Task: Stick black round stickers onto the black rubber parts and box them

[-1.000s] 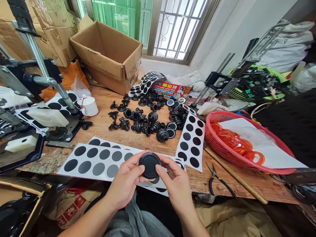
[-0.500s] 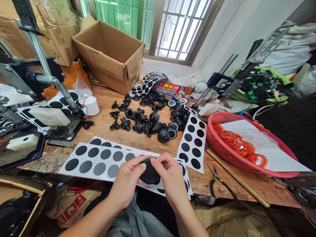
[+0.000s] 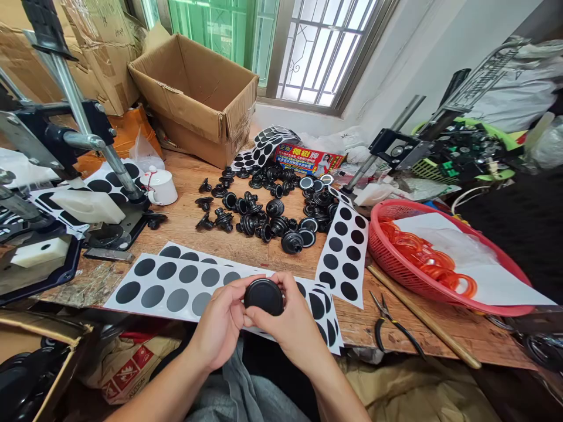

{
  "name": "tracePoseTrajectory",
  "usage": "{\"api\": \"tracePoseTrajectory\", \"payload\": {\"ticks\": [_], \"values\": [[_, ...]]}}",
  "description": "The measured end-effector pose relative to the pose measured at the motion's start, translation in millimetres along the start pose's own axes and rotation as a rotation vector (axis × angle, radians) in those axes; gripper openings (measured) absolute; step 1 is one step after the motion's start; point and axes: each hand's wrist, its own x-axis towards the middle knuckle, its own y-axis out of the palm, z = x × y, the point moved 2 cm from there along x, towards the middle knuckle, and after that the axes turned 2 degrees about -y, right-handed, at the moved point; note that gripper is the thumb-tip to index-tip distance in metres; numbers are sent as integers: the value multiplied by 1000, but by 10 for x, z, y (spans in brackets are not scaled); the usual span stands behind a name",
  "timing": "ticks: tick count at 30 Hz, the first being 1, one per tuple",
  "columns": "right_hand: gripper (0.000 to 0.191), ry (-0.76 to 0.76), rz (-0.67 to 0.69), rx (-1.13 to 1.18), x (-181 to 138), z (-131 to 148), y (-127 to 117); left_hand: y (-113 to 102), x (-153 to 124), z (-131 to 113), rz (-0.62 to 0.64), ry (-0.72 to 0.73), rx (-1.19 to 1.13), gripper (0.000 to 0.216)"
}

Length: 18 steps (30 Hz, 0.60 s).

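Observation:
A black round cap (image 3: 264, 296) with a raised rim is held between my two hands, its flat face turned up towards me. My right hand (image 3: 291, 321) grips it, thumb on the near edge and fingers around the far right side. My left hand (image 3: 224, 321) closes on its left side, fingers behind the rim. Beneath them lie white sheets of round black stickers (image 3: 188, 274) along the table's front edge. Several similar black stemmed parts (image 3: 275, 208) lie heaped beyond, some showing pale rings. Another sticker sheet (image 3: 344, 249) rests to the right of the heap.
Pliers (image 3: 387, 322), a wooden stick (image 3: 422, 313) and a red basket (image 3: 380, 252) with orange rings are on the right. At left stand a hand press (image 3: 109, 170) and a white mug (image 3: 160, 187). A second press (image 3: 382, 152) and a cardboard box (image 3: 193, 105) stand farther back.
My right thumb has moved from the cap's top face down to its near edge. My left thumb has come off the face, and the cap's face shows more fully.

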Motion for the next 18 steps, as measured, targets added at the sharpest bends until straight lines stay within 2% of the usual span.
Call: {"api": "tracePoseTrajectory", "payload": {"ticks": [4,7,10,12,14,16,18], "values": [[50,-44,99,62,-34,-112,-56,-29,44,-33,9,-3,-45,35],[55,-50,72,-18,-45,-270,-148,-100,73,-90,16,3,-48,36],[51,-145,18,-192,1,-450,-261,-257,109,-189,-1,16,40,36],[53,-222,9,-362,83,-567,-328,-436,164,-310,-53,65,175,41],[62,-250,31,-545,197,-673,-381,-685,251,-503,-176,148,350,46],[67,-217,62,-720,317,-748,-417,-980,354,-763,-334,226,497,47],[63,-171,90,-865,406,-778,-437,-1275,458,-1055,-456,287,581,47]]}}
